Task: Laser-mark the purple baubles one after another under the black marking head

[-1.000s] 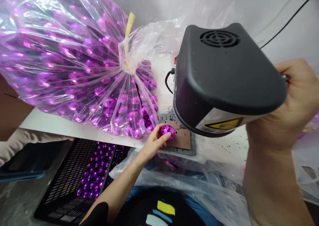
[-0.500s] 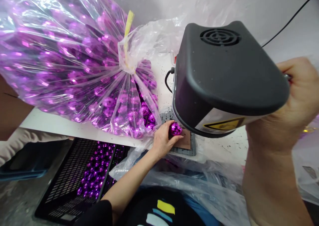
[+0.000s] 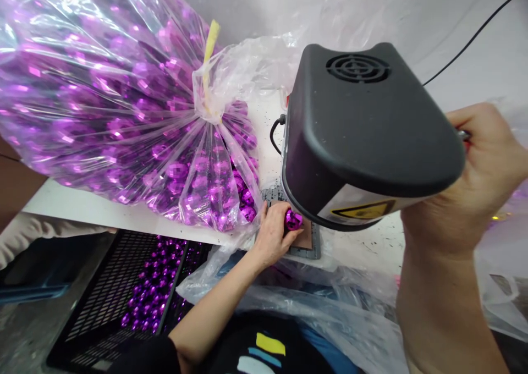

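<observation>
- White table [image 3: 103, 209], runs behind and under most of the stuff; dark specks scattered on it.
- Big clear plastic bag [image 3: 99, 110], upper left on table, packed with shiny purple faceted balls; neck gathered. Some balls show by an opening on its right side, near left hand.
- Black machine [image 3: 367, 126], upper right of centre. Round vent [image 3: 358, 67] on top, yellow warning label [image 3: 363, 210] on side facing the person, short black cable at its left.
- Black mesh crate [image 3: 103, 278], lower left, below table edge; small purple beads [image 3: 148, 291] piled inside.
- Clear plastic sheeting [image 3: 305, 302], crumpled between table edge and the person's body.
- Right hand [image 3: 482, 159], at machine's right side, next to a metal-tipped part; fingers mostly hidden by housing, can't tell how closed.
- Left hand [image 3: 272, 231], low over work spot, pinching one ball: thumb under its near edge, fingers curled at its left.
- Grey base plate [image 3: 316, 246], just below machine's left front; brown board [image 3: 306, 238] on top.
- Purple ball [image 3: 294, 220], in left hand's pinch, above brown board, near machine's lower rim.
</observation>
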